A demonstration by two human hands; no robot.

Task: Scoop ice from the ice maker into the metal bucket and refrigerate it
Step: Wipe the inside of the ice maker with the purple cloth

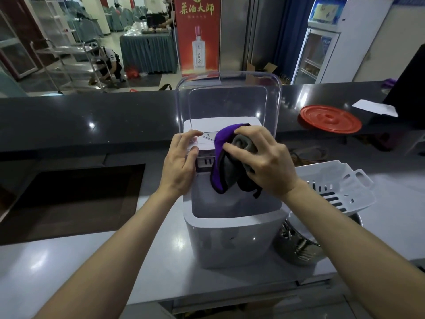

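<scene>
Ice maker (pixel 230 238) sits centre on the grey counter (pixel 115 249), white body, clear lid (pixel 227 97) flipped up and standing upright at the far side. Can't tell if there's ice inside, the bin interior is mostly blocked by the hands and rag.

L hand (pixel 181 162): fingers fairly straight, laid flat on the left edge of the unit's top panel, holding nothing.

R hand (pixel 264 157): fingers curled round a bunched purple/grey cloth (pixel 220 166), gripping it over the bin opening. The cloth hangs down into the opening and its top end touches the control panel.

Metal bucket (pixel 301 247) is just right of the ice maker on the near side, on the same counter. A white slotted basket (pixel 333 185) rests tilted across its rim, so the bucket's inside isn't visible.

Far right, on the dark raised counter (pixel 92 118): red round lid (pixel 331 119) lying flat, white paper (pixel 374 107) beyond it. Glass-door fridge (pixel 317 51) stands behind that counter, far right.
</scene>
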